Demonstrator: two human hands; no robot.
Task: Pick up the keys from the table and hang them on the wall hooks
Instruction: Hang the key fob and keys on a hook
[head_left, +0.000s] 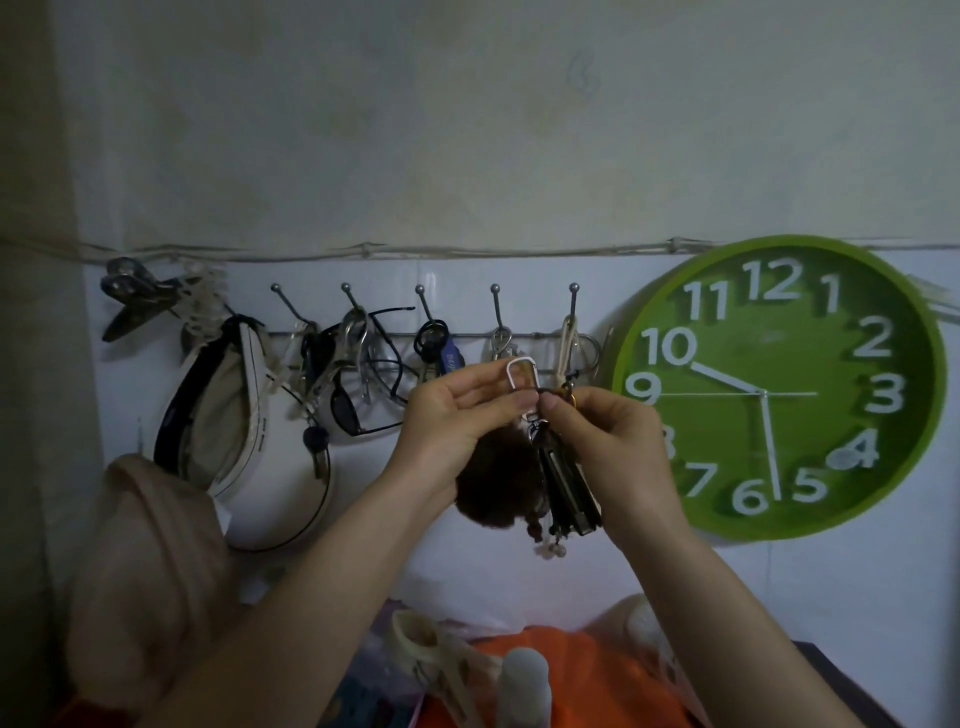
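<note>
I hold a bunch of keys (566, 483) up in front of the wall with both hands. It carries a dark brown fluffy pompom (496, 483), a beaded tassel and a white carabiner (521, 373) that sticks up above my fingers. My left hand (457, 415) pinches the bunch just below the carabiner. My right hand (613, 431) grips the ring from the right. The metal hook rail (457, 335) runs along the wall just behind and above the carabiner, whose top is close below the second hook from the right (498, 322).
Sunglasses (353, 395), other keys, hair ties and a cord hang on the hooks. A white bag (234, 410) hangs at the left, a green wall clock (779, 387) at the right. Below are an orange bag (571, 675), clothes pegs and a bottle on the table.
</note>
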